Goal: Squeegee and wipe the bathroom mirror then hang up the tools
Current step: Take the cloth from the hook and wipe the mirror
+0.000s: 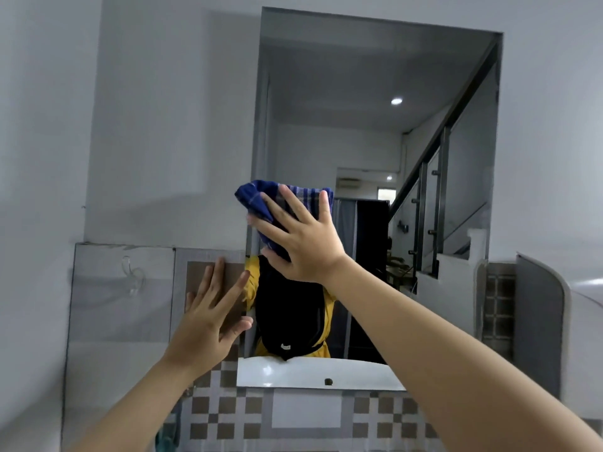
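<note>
A tall frameless mirror hangs on the white wall. My right hand presses a blue checked cloth flat against the mirror's lower left part, fingers spread over it. My left hand rests flat on the tiled wall beside the mirror's left edge, fingers apart and holding nothing. No squeegee is in view.
A clear plastic hook sticks to the grey tile left of my left hand. A white basin shows at the mirror's bottom. Brown and grey checked tiles run below. A curved white panel stands at the right.
</note>
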`<state>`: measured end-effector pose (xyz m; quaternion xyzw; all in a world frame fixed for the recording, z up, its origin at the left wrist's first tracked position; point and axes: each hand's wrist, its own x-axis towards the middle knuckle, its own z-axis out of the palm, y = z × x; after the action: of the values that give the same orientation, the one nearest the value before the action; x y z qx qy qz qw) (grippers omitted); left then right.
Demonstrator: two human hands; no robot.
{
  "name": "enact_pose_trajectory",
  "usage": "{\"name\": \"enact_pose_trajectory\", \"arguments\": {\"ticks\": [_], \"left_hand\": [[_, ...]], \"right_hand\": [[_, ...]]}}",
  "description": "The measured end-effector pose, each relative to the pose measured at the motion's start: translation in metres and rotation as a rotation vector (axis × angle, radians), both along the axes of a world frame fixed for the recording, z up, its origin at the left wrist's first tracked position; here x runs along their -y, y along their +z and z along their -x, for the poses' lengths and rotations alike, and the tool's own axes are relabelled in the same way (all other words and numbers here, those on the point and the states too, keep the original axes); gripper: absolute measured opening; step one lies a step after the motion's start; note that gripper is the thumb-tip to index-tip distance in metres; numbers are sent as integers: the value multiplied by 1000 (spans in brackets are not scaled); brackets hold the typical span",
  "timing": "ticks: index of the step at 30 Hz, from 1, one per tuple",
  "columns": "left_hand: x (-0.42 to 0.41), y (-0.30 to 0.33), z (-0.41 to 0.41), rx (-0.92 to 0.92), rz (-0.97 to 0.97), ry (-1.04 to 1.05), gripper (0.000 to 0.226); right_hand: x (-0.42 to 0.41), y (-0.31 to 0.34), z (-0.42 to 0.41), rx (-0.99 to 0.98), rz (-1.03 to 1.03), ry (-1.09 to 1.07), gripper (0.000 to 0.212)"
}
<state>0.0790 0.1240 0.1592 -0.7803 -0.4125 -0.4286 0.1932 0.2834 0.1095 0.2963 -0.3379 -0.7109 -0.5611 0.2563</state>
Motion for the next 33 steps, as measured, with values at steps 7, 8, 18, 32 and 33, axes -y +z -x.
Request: {"name": "enact_pose_trajectory", "arguments": {"ticks": [7, 8, 18, 32, 33], "left_hand": [[2, 0, -2, 23, -3, 9, 76], [3, 0, -3, 23, -5, 14, 76], [6, -3, -11, 11, 14, 93, 73], [15, -42, -12, 20, 152, 109, 90], [15, -43, -11, 24, 154, 99, 88]], "right_hand": [[16, -8, -97, -84, -78, -73, 58], [17, -8, -111, -109, -96, -78, 59], [25, -34, -198, -639, -140, -148, 58], [13, -72, -80, -1177, -63, -33, 59], [10, -69, -67, -1163, -67, -16, 58]]}}
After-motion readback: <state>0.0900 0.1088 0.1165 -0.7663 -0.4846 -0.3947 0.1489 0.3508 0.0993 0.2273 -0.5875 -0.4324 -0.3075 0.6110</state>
